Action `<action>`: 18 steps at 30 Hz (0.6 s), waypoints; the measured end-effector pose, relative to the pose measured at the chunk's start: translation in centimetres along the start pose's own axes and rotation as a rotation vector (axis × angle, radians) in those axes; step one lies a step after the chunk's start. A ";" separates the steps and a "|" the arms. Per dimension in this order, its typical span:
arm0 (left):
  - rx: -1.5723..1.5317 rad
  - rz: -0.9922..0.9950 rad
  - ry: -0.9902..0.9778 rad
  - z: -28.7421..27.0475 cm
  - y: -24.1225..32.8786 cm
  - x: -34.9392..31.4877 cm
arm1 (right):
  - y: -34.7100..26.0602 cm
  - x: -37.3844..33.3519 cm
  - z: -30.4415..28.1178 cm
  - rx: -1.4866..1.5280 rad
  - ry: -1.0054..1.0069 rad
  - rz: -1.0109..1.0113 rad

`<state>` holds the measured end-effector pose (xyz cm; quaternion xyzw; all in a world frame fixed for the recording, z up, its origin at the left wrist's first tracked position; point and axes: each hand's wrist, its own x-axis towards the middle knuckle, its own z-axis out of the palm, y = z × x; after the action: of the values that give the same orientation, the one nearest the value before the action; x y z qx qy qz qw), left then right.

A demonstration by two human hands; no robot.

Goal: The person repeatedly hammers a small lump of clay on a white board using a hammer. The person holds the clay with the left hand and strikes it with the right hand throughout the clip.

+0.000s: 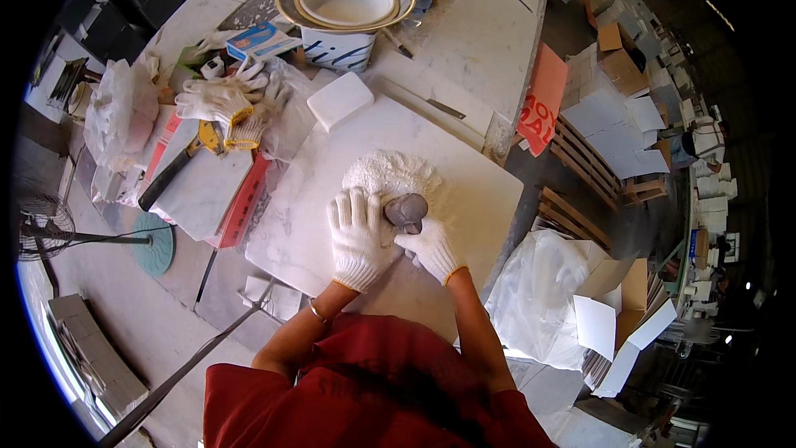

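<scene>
A rough, lumpy white piece [390, 170], rounded in outline, lies on a pale marble-like slab [473, 187] before me. My left hand [355, 228], in a white knitted glove, rests flat with its fingers stretched along the near left side of that piece. Also gloved, my right hand [431, 250] has its thumb against a dark grey-brown rounded pad [406, 211] and holds it on the near right part of the white piece. The pad's exact kind is not clear, and some of my right fingers are hidden beneath it.
A white rounded block [341, 101] sits at the slab's far corner. Beyond stands a bucket [338, 50] with a gold-rimmed bowl on top. Spare gloves [217, 101] and a black-handled saw [170, 176] lie on boxes at left. An open carton [630, 303] is at right.
</scene>
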<state>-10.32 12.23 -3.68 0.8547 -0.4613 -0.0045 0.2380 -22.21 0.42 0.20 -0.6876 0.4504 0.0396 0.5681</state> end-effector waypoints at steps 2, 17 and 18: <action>0.006 0.042 0.036 -0.3 0.5 0.3 | -1.5 -1.6 -1.1 0.066 -0.025 0.128; 0.198 0.464 -0.066 -2.0 2.9 7.8 | 12.1 -10.4 -3.2 0.498 0.327 0.151; 0.210 0.460 -0.036 -1.7 2.7 8.4 | 12.7 -10.6 -2.9 0.486 0.346 0.182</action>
<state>-7.23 4.97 0.72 0.7470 -0.6459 0.0827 0.1342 -38.28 4.80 -2.24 -0.4851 0.5964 -0.1364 0.6249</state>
